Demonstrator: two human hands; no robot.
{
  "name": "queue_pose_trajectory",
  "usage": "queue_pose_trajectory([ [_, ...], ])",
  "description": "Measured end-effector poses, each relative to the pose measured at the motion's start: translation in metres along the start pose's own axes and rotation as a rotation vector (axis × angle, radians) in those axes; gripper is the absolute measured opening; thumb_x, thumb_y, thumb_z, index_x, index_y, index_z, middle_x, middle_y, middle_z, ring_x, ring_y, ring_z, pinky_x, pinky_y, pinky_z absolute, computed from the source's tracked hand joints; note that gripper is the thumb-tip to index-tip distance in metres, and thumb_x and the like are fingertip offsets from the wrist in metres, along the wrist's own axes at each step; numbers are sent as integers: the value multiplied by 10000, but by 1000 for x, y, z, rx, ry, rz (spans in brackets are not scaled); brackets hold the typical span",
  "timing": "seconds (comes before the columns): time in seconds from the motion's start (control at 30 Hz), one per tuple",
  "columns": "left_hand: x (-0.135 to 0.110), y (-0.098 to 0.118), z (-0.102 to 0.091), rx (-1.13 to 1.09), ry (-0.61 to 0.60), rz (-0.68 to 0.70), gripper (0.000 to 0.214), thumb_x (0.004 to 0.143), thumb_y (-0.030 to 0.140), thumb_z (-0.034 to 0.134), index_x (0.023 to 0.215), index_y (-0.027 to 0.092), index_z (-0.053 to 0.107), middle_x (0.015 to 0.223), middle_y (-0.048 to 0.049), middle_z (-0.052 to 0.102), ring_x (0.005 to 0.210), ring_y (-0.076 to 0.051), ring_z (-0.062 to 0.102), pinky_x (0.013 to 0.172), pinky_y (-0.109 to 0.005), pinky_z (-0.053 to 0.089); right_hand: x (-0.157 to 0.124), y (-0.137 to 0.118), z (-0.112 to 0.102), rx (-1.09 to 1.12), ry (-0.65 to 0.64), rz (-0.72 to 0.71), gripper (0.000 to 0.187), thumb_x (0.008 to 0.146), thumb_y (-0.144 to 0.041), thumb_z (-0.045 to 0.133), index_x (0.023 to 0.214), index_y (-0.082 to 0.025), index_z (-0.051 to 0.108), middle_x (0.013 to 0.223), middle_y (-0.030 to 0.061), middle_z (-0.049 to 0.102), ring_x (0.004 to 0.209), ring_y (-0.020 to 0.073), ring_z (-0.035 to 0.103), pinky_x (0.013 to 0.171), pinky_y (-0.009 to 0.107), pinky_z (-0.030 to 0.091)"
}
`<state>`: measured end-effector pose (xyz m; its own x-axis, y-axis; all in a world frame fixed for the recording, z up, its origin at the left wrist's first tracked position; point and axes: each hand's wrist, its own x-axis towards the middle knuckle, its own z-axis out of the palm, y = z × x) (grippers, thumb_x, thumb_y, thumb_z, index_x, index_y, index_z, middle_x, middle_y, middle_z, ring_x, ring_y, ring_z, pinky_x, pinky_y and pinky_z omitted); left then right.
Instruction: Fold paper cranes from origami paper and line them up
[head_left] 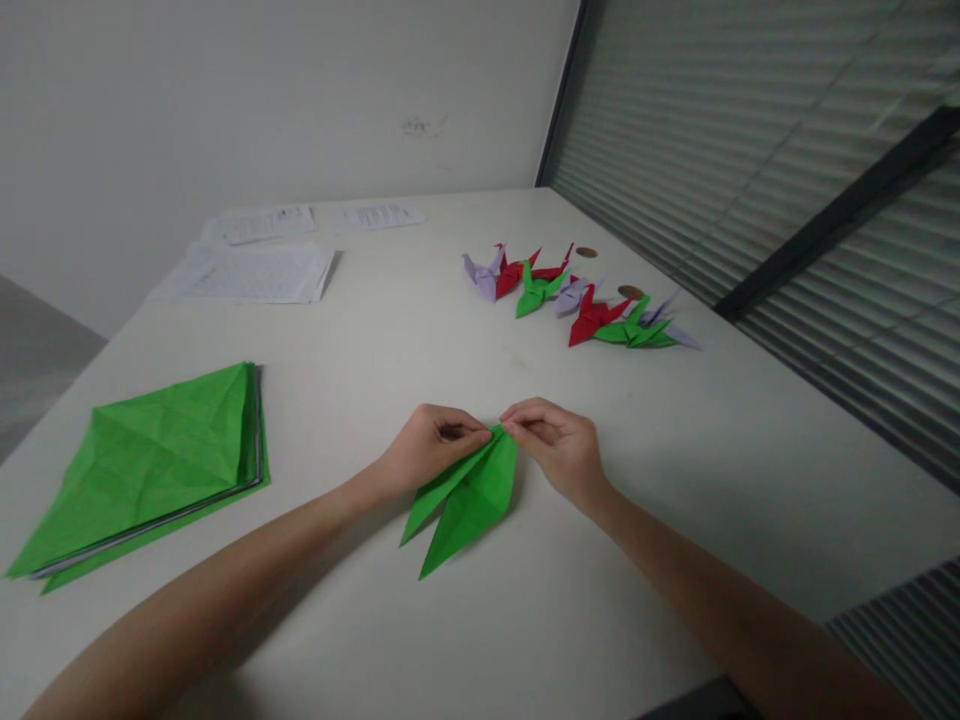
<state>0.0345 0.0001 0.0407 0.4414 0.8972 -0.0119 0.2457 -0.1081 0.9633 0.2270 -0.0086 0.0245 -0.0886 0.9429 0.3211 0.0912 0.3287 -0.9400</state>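
Observation:
A half-folded green origami piece (466, 497) lies on the white table (525, 620) in front of me, its two long points aimed toward me. My left hand (429, 447) pinches its far tip from the left, fingers closed. My right hand (556, 445) pinches the same tip from the right, fingers also closed. Both hands rest low on the table, and their fingertips almost meet over the paper.
A stack of square sheets with a creased green sheet on top (154, 467) lies at the left. Several finished paper cranes in red, green and lilac (577, 297) sit at the back right. Printed pages (251, 272) lie far left. A window with blinds (787, 170) runs along the right.

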Motion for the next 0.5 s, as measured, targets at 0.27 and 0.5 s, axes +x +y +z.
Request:
queue_pose_trajectory([
  [0.27,-1,0,0,86,38,60,247,847,334,597,824,147,757,781,-53,755,701,-159,680,651,-237,526,0,2,1,59,-42,171,305,715,-423,756,908,-208,660,784,40,693,716,165,655,636,280,538],
  [0.5,-2,-3,3,73,8,64,236,853,329,610,836,145,757,788,-52,757,707,-159,685,657,-234,519,2,0,1,92,-143,270,269,693,-438,757,668,-188,662,606,-3,631,558,126,562,527,255,457],
])
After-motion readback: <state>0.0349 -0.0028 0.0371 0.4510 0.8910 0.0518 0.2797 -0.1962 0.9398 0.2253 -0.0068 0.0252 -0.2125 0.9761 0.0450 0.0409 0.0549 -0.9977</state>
